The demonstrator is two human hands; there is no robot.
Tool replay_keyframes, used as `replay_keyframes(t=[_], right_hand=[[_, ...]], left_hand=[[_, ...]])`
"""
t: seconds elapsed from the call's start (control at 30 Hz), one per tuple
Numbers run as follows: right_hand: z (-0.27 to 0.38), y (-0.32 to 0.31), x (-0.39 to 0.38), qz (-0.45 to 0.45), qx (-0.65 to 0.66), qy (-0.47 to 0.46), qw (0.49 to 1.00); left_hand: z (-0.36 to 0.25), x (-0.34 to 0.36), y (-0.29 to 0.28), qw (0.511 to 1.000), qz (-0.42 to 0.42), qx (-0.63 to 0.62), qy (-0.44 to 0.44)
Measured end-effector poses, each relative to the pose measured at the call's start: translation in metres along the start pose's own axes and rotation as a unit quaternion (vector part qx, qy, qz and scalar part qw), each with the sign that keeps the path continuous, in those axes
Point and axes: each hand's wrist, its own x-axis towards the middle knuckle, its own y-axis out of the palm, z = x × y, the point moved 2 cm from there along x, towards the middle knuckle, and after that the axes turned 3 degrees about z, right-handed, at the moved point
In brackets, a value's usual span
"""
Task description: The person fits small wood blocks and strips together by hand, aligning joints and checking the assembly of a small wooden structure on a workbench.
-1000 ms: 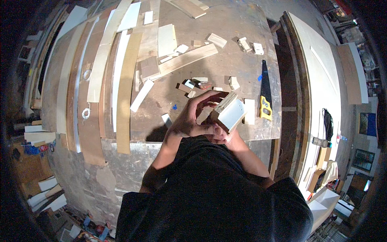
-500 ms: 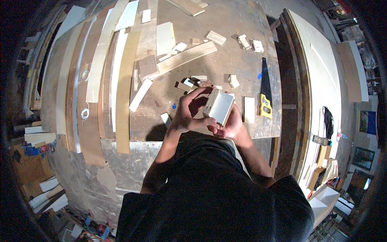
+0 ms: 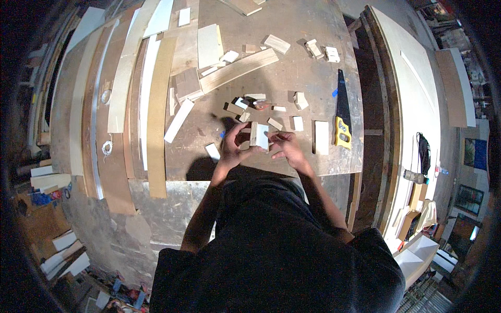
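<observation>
A small wooden block with a white face is between my hands near the table's front edge. My left hand grips it from the left, fingers curled round its side. My right hand is open at the block's right side, fingers bent and apart; whether their tips touch it is unclear. Just beyond lie several small offcuts and a reddish object too small to name. A pale rectangular board lies to the right, beside a handsaw with a yellow handle.
Long strips of board cover the table's left side, with a white coil among them. More planks and offcuts lie at the back. A second surface on the right carries a black cloth item and a bottle.
The block has moved farther from my body and turned more upright. My right hand has loosened and shifted its fingers to the block's right side.
</observation>
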Motion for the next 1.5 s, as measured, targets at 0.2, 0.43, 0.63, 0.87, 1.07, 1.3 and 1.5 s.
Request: replay_keyframes(t=[0.2, 0.43, 0.63, 0.87, 1.07, 1.3, 1.5], right_hand=[[-0.085, -0.029, 0.058, 0.004, -0.035, 0.045, 0.998], [-0.086, -0.026, 0.077, 0.013, -0.132, 0.042, 0.990], [-0.071, -0.130, 0.119, -0.166, -0.229, -0.060, 0.957], [0.012, -0.157, 0.135, -0.216, -0.606, -0.249, 0.724], [0.010, -0.164, 0.133, -0.221, -0.618, -0.187, 0.730], [-0.042, -0.100, 0.068, -0.155, -0.285, -0.187, 0.927], [-0.107, -0.048, 0.057, -0.028, -0.137, -0.187, 0.972]], left_hand=[[0.053, 0.000, 0.002, 0.972, 0.001, 0.234, 0.029], [0.102, -0.002, -0.003, 0.948, -0.028, 0.317, 0.027], [0.086, 0.007, 0.004, 0.925, -0.031, 0.375, 0.047], [0.113, 0.010, -0.008, 0.899, -0.016, 0.418, 0.127], [0.109, 0.013, -0.008, 0.891, 0.011, 0.442, 0.102], [0.101, 0.011, -0.006, 0.903, -0.012, 0.428, 0.045], [0.096, 0.012, -0.009, 0.909, 0.002, 0.414, 0.040]])
